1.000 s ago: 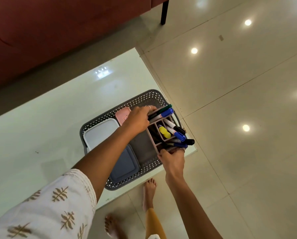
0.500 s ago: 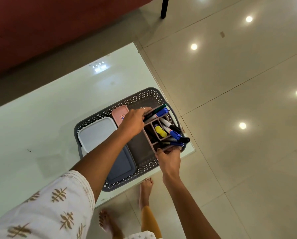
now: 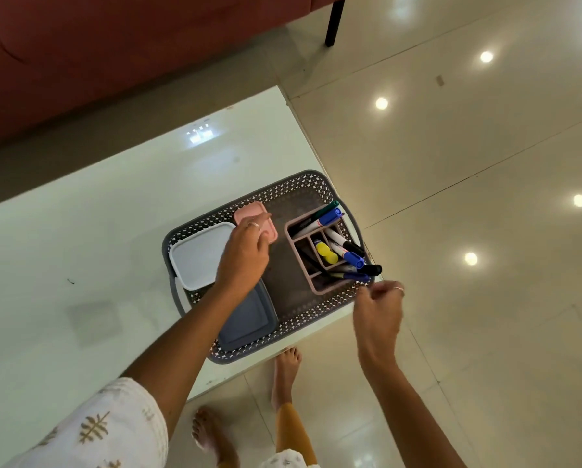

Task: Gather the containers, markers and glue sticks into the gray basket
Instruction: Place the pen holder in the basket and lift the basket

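While hovering over the basket [image 3: 311, 184], both hands [image 3: 245, 256] [image 3: 379, 312] hang loose.

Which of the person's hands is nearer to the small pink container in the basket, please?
The left. The left hand hovers over the pink container, fingertips overlapping it. The right hand is off the gray basket's near corner, beyond the pink organizer.

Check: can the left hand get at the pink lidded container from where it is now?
Probably yes. The left hand hovers over the gray basket, holding nothing, its fingers already above the pink container. Nothing lies on that lid; the white container sits beside it, not over it.
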The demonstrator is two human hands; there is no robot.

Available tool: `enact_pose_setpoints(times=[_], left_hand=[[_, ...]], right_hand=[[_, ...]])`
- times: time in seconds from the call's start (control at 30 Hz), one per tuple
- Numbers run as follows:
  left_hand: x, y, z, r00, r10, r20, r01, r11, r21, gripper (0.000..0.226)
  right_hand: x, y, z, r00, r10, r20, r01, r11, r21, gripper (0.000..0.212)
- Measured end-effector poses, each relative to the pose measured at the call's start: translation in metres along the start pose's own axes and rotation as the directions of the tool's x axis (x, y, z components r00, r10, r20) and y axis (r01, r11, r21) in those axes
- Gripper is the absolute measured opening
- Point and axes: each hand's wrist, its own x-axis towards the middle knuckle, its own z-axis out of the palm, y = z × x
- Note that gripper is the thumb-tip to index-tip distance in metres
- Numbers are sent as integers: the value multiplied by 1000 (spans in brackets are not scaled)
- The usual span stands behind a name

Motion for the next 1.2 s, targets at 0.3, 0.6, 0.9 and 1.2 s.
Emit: enact_pose_setpoints(times=[0.3, 0.6, 0.9, 1.2], left_hand=[[-71, -68, -33, 783, -508, -360, 528, 848, -47, 57], [-105, -84, -19, 616, -788, 10, 725, 561, -400, 33], [-106, -90, -23, 671, -738, -62, 689, 653, -315, 31], [-119, -113, -46, 702, -704, -106, 654, 696, -295, 30]], right_hand=[[76, -57, -29, 996, -80, 35, 82, 995, -55, 21], [109, -66, 23, 843, 190, 503, 169, 794, -584, 37], [109, -56, 28, 906, 39, 421, 235, 782, -577, 25], [82, -56, 43, 905, -51, 423, 299, 782, -546, 20]])
